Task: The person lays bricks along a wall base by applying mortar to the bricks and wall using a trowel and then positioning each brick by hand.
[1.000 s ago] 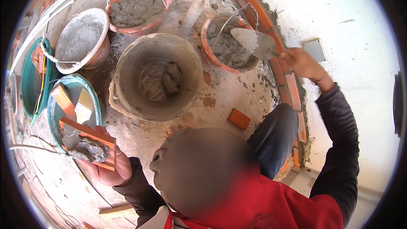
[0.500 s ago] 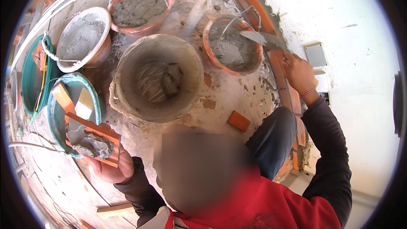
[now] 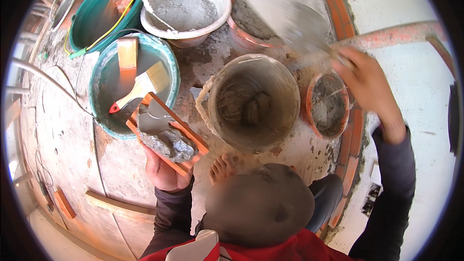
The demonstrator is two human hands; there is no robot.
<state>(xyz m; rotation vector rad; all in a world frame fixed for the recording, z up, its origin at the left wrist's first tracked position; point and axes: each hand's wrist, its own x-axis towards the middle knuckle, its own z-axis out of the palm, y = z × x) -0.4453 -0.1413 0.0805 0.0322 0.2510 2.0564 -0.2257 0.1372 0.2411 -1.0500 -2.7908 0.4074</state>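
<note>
Left hand (image 3: 166, 176): fingers curled around an orange brick trough (image 3: 195, 141) of wet grey mortar (image 3: 168, 142), near the teal bucket (image 3: 96, 84). Right hand (image 3: 368, 79): closed on a motion-blurred trowel (image 3: 290, 21), any load unclear. Should the trough tip, mortar could slide onto the brushes (image 3: 157, 77); a hasty swing could clip the grey bucket (image 3: 285, 87).

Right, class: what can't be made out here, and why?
All in the head view:
Flat grey metal trowel: motion blur smears its edges.
Round orange plastic bucket: the trowel covers part of its top.
Bare left hand: the orange clay channel hides some fingers.
Floor of round teal tub: cloudy grey liquid covers it.
</note>
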